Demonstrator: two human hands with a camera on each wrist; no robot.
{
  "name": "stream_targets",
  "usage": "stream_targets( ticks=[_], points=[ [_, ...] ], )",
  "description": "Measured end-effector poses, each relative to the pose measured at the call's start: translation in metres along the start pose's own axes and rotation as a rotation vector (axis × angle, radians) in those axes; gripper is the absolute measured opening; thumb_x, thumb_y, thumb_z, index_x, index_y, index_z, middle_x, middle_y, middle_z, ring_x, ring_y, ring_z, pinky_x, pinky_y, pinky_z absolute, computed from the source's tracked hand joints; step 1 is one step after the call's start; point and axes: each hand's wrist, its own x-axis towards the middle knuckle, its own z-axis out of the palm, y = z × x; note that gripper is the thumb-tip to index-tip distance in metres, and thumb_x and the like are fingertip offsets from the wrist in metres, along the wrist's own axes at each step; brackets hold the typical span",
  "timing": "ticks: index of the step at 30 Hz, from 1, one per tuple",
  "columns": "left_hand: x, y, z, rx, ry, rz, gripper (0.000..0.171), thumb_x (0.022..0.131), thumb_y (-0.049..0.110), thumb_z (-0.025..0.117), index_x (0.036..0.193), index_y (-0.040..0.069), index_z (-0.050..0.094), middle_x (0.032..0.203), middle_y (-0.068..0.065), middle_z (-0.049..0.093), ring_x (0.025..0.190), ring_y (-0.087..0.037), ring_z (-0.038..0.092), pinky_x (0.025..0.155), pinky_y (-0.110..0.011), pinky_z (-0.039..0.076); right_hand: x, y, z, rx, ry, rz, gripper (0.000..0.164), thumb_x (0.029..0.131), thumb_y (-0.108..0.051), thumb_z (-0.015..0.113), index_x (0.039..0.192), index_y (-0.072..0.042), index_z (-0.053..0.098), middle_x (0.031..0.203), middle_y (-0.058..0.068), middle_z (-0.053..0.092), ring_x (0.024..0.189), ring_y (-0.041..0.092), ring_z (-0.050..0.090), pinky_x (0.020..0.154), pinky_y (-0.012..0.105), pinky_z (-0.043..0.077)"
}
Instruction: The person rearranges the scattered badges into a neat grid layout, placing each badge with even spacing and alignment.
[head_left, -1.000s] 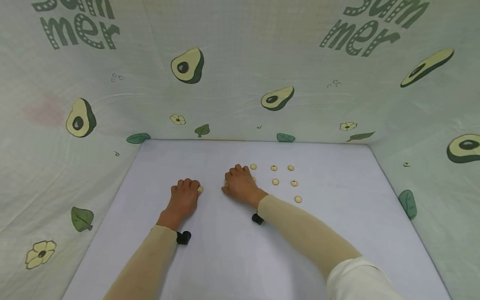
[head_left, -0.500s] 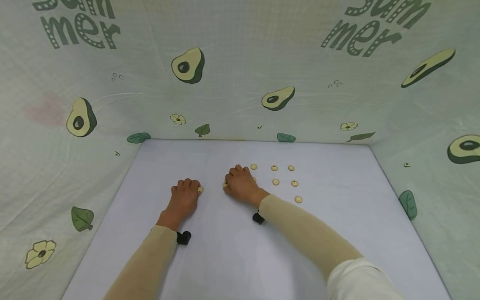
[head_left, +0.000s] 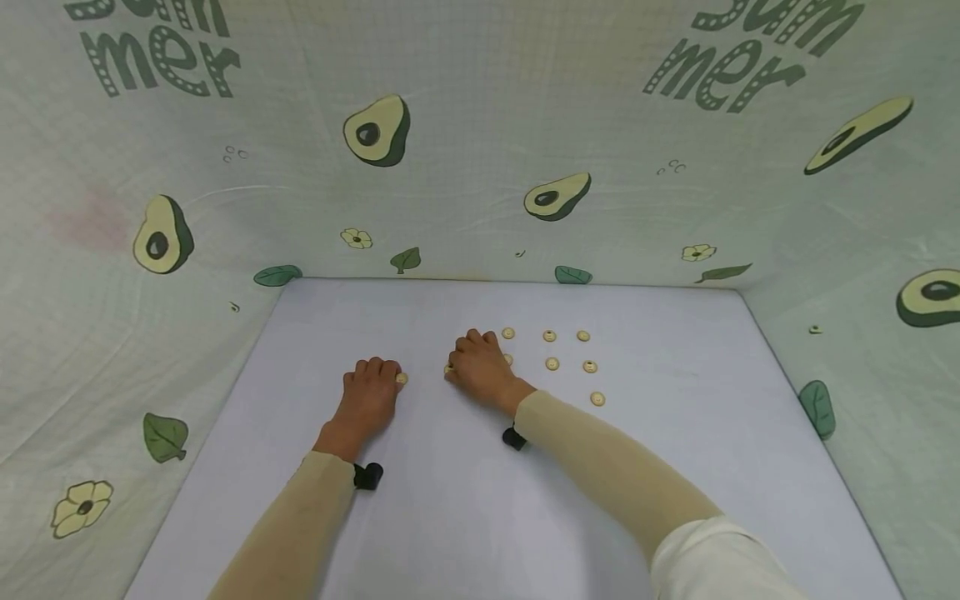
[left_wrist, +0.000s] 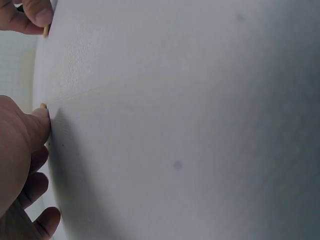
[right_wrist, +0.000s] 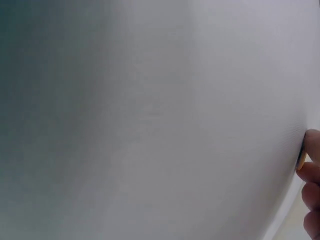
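Note:
Small round cream buttons lie on the white tabletop. In the head view my left hand point(head_left: 370, 393) rests left of centre, with a button point(head_left: 402, 378) at its thumb side. The left wrist view shows that button's edge point(left_wrist: 43, 105) at the thumb tip, the other fingers bent toward the table. My right hand point(head_left: 480, 368) is further right and pinches another button point(head_left: 448, 367) at its left side. From the right wrist, this button point(right_wrist: 301, 159) shows edge-on between thumb and finger, close to the tabletop. The right hand partly covers a button point(head_left: 508, 359) behind it.
Several more buttons lie in loose rows right of my right hand, including one at the back point(head_left: 550, 336) and one nearer me point(head_left: 597, 398). The white table point(head_left: 465, 517) meets a hanging printed cloth point(head_left: 465, 167) at the back and sides.
The right hand's thumb has drawn in, and the button it pinches has shifted slightly left and shows more clearly. My left hand and its button have stayed in place.

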Motion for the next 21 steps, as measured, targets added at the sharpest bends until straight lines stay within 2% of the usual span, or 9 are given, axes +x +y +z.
stream_targets(
  ticks=[6,13,17,21],
  points=[
    [0.001,0.001,0.001,-0.001,-0.014,0.000,0.021,0.108,0.018,0.061,0.120,0.001,0.060,0.113,-0.018,0.059,0.105,-0.037,0.050,0.088,-0.055,0.044,0.000,0.001,-0.001,0.009,0.031,-0.009,0.018,0.099,-0.032,0.069,0.100,-0.015,0.076,0.099,-0.001,0.065,0.099,0.021,0.051,0.096,0.044,0.041],
    [0.000,0.002,-0.001,-0.013,-0.023,-0.004,0.020,0.108,0.019,0.061,0.120,0.002,0.060,0.113,-0.017,0.059,0.106,-0.037,0.050,0.090,-0.056,0.043,-0.005,0.008,-0.002,-0.144,0.130,-0.066,0.019,0.098,-0.031,0.064,0.096,-0.012,0.066,0.098,0.002,0.060,0.097,0.024,0.049,0.093,0.042,0.041],
    [0.000,0.000,0.000,-0.008,-0.016,0.003,0.021,0.108,0.019,0.061,0.121,0.002,0.060,0.114,-0.018,0.059,0.106,-0.038,0.050,0.090,-0.057,0.044,-0.009,0.015,-0.004,-0.177,0.182,-0.077,0.019,0.096,-0.031,0.066,0.093,-0.012,0.064,0.097,0.003,0.059,0.096,0.025,0.049,0.090,0.042,0.041],
    [0.001,-0.002,0.003,-0.001,-0.010,0.003,0.023,0.108,0.019,0.062,0.122,0.001,0.060,0.116,-0.020,0.059,0.107,-0.039,0.051,0.090,-0.059,0.044,-0.015,0.022,-0.008,-0.188,0.183,-0.078,0.020,0.097,-0.030,0.065,0.091,-0.011,0.063,0.095,0.004,0.058,0.095,0.025,0.048,0.089,0.042,0.041]
  ],
)
